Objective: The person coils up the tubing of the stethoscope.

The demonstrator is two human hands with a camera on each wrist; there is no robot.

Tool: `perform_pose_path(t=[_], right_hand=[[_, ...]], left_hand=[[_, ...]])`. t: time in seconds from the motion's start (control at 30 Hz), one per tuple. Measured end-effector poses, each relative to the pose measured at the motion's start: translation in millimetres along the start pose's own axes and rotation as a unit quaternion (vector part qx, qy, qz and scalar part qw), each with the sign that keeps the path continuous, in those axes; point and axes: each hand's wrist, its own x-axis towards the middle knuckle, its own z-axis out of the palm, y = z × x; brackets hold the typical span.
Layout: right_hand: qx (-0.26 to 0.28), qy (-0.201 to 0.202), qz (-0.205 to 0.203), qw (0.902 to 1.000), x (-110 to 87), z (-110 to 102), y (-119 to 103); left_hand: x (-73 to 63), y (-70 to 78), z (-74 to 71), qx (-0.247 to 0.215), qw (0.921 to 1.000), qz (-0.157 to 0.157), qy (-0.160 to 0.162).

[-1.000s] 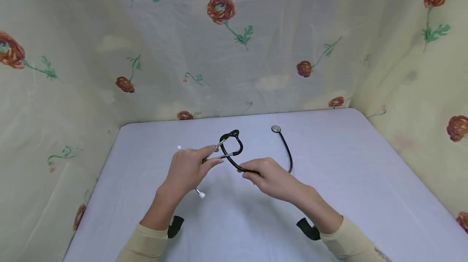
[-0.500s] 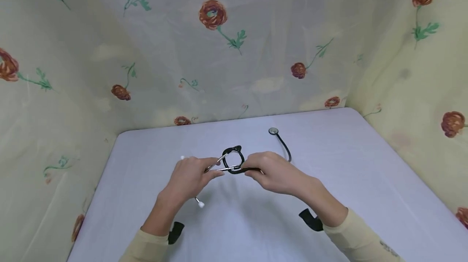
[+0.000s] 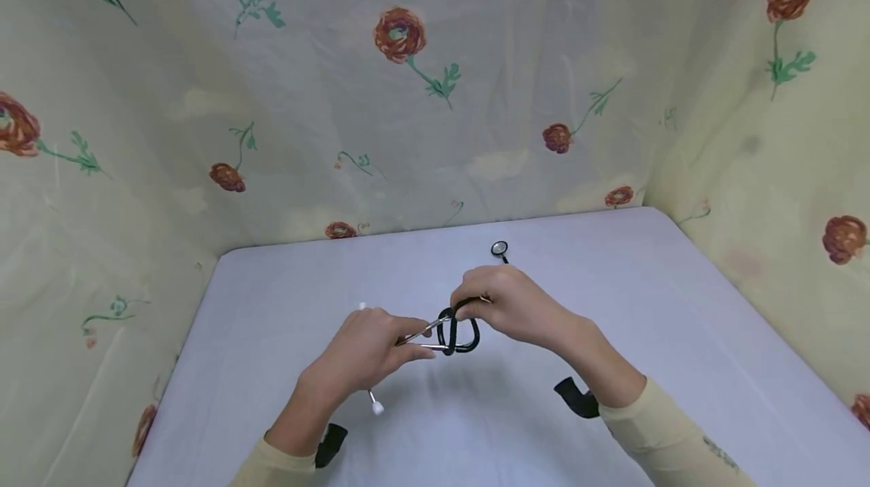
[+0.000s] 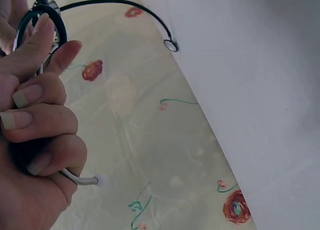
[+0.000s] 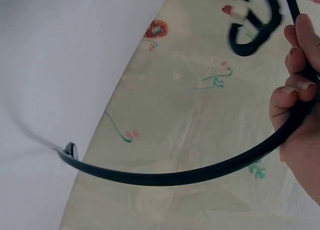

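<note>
Held above the table is a stethoscope with black tubing and metal ear tubes. My left hand grips the metal ear tubes, its lower fingers curled round them in the left wrist view. White eartips stick out on either side of that hand. My right hand pinches the black tubing, which loops round the ear tubes just right of the left fingertips. Beyond the right hand, the round chest piece hangs at the tubing's far end, toward the back of the table.
A white-covered table with rounded corners lies below both hands. Flower-patterned cloth stands close behind it and along both sides. Black wrist mounts show under the forearms.
My right hand has risen slightly and drawn the tubing up across the ear tubes, tightening the loop. My left hand has shifted right and slightly down. The chest piece has been pulled a little left.
</note>
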Motion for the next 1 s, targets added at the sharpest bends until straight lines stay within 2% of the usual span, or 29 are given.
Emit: perform_pose_path(t=[0.2,0.37,0.47,0.63,0.83,0.93,1.0], right_hand=[[0.071,-0.001,-0.005,0.9974,1.5,-1.7,9.3],[0.108,-0.022,-0.009,0.9938,3.2,-4.0,13.7],[0.132,-0.039,0.015,0.9904,3.0,-4.4,16.5],[0.186,-0.053,0.059,0.9793,0.2,-3.0,22.8],[0.227,-0.056,0.074,0.9695,-2.6,7.7,26.4],[0.236,-0.066,0.1,0.9643,-4.5,13.6,26.0],[0.227,-0.07,0.117,0.9643,-5.0,17.3,25.9]], left_hand=[[-1.4,8.2,-2.9,-0.043,0.9984,0.036,-0.007],[-1.2,14.5,-7.9,-0.081,0.9952,0.054,-0.007],[-2.1,15.9,-10.0,-0.109,0.9919,0.065,-0.002],[-4.0,16.3,-9.7,-0.158,0.9838,0.083,0.014],[-4.7,17.9,-8.5,-0.206,0.9749,0.078,0.034],[-5.2,18.1,-7.2,-0.226,0.9714,0.061,0.038],[-5.4,17.3,-6.6,-0.231,0.971,0.042,0.048]])
